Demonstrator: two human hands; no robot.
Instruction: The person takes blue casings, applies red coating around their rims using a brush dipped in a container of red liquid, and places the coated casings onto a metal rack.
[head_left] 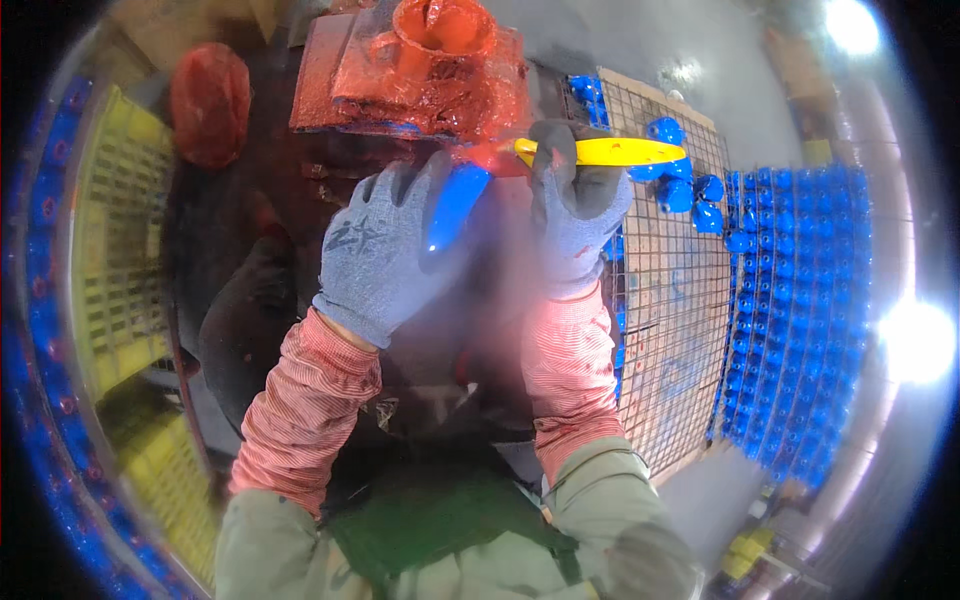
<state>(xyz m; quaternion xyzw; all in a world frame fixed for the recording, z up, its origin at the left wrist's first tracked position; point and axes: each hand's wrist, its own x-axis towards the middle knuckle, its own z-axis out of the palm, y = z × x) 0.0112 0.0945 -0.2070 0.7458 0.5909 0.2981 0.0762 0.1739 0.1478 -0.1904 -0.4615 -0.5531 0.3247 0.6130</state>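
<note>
My left hand, in a grey-blue glove, is closed around a glossy blue tapered piece; its far end meets a blurred patch of red. My right hand, gloved alike, is closed on a slim yellow handle-like tool. That tool points left, toward the far end of the blue piece, and its tip looks reddish; the kind of tool cannot be made out. Just beyond both hands, a red-coated cup sits on a block thickly covered in wet-looking red paint.
At right, a wire mesh rack carries some loose blue pieces near its far end. Beside it stand dense rows of blue pieces. Yellow crates line the left, with a red rounded object beyond them.
</note>
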